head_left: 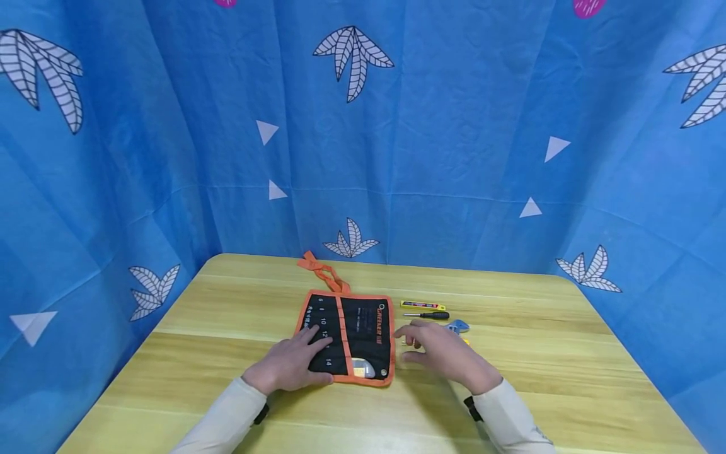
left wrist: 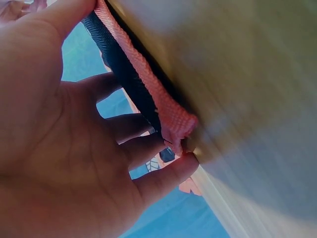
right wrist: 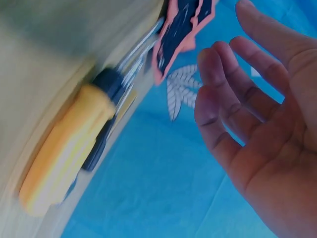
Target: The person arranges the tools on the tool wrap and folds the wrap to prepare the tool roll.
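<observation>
A black tool pouch [head_left: 368, 328] with orange trim and printed size numbers lies flat on the table. My left hand [head_left: 292, 362] rests on its left part with fingers spread; in the left wrist view the fingers lie along the orange edge [left wrist: 163, 109]. A shiny piece with a yellow label [head_left: 360, 367] shows at the pouch's lower right. Just off the pouch's right edge, my right hand [head_left: 445, 354] hovers with loosely bent fingers, holding nothing. Beneath it lies a screwdriver with a yellow handle [right wrist: 69, 148], mostly hidden in the head view.
Right of the pouch lie a black-handled screwdriver [head_left: 437, 314], a slim yellow item with a label [head_left: 422, 305] and a blue adjustable wrench [head_left: 458, 326]. Orange ties [head_left: 326, 271] stretch from the pouch's top. A blue patterned curtain [head_left: 454, 126] surrounds the wooden table [head_left: 539, 353].
</observation>
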`<state>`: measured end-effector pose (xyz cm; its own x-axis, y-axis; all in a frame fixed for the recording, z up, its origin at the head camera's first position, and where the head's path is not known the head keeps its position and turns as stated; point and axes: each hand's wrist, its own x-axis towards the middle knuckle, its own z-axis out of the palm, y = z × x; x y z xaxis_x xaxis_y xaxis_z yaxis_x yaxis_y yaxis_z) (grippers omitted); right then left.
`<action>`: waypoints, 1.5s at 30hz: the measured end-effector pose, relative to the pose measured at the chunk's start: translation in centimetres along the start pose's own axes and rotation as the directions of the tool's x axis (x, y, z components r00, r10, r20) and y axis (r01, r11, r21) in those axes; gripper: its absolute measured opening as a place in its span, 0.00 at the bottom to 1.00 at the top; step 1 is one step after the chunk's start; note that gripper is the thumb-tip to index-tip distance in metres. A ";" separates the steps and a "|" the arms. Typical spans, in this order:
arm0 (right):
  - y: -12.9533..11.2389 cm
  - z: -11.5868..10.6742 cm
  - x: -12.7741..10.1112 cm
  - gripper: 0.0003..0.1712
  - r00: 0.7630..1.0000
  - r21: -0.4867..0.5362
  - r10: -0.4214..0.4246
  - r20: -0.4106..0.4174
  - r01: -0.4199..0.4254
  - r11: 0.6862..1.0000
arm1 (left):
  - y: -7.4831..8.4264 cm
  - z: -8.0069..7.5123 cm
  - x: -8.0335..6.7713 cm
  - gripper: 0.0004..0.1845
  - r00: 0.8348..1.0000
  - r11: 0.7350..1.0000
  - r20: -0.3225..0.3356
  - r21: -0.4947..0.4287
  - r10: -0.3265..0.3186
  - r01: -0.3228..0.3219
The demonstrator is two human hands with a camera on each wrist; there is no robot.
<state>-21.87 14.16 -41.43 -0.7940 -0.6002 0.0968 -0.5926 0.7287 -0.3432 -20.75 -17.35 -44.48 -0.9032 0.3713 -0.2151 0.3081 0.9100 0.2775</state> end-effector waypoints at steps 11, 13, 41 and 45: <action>5.3 -1.4 -4.2 0.19 0.998 -0.060 0.045 -0.040 -0.048 0.997 | 0.1 0.0 0.0 0.43 1.000 1.000 0.005 0.008 -0.006 0.006; 6.2 -1.6 -4.9 0.19 0.997 -0.057 0.075 -0.029 -0.077 0.995 | 0.1 0.0 0.0 0.43 1.000 1.000 0.004 0.011 -0.006 0.006; 9.0 -1.2 -5.7 0.12 0.993 -0.015 0.118 0.023 -0.118 0.993 | 0.2 -0.1 0.0 0.43 1.000 1.000 -0.002 0.010 -0.012 0.012; 8.8 -1.2 -5.7 0.11 0.991 -0.013 0.132 0.031 -0.131 0.991 | 0.2 -0.1 -0.1 0.43 1.000 1.000 -0.002 0.005 -0.013 0.013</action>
<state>-22.71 24.44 -43.95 -0.8605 -0.5090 0.0216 -0.4849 0.8054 -0.3408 -20.60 -17.18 -44.29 -0.9078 0.3590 -0.2169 0.2976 0.9157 0.2698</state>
